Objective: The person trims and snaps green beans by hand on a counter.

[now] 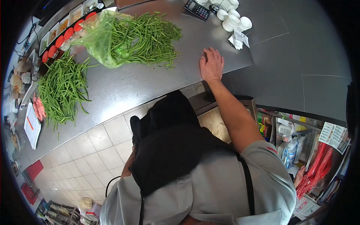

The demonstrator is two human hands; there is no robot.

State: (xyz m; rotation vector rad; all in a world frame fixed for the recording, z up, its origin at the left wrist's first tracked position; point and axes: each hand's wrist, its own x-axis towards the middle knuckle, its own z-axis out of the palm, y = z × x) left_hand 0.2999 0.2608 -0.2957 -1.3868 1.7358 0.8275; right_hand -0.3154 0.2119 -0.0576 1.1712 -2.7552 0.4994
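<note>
And here, on the steel counter [144, 82], the scene is anchored by a pale green plastic bag [98, 41]. Spread directly to its right, a large heap of long green beans [150, 41] is partly covered by it at the near end of the plastic. Below and to the left of the bag, a second, smaller pile of beans [63, 88] is set out, its loose tips scattered toward the counter's edge.

Over to the right hand [212, 65], well to the right of the bag and clear of both heaps: it is laid back-up on the metal, fingers loosely extended, thumb held out, with nothing seen gripped. And the left hand? Hidden behind the black apron [168, 146], so its grip cannot be told; only a bit of the left forearm [129, 161] is shown, below the bag.

Just left of the bag, red-lidded jars [68, 34] are lined up. Far to its right, a calculator [197, 9], stacked white cups [231, 22] and crumpled white paper [239, 39] are grouped. Farther down and left of it, a clipboard [32, 125] is seen, topped by an orange pen [29, 123].
</note>
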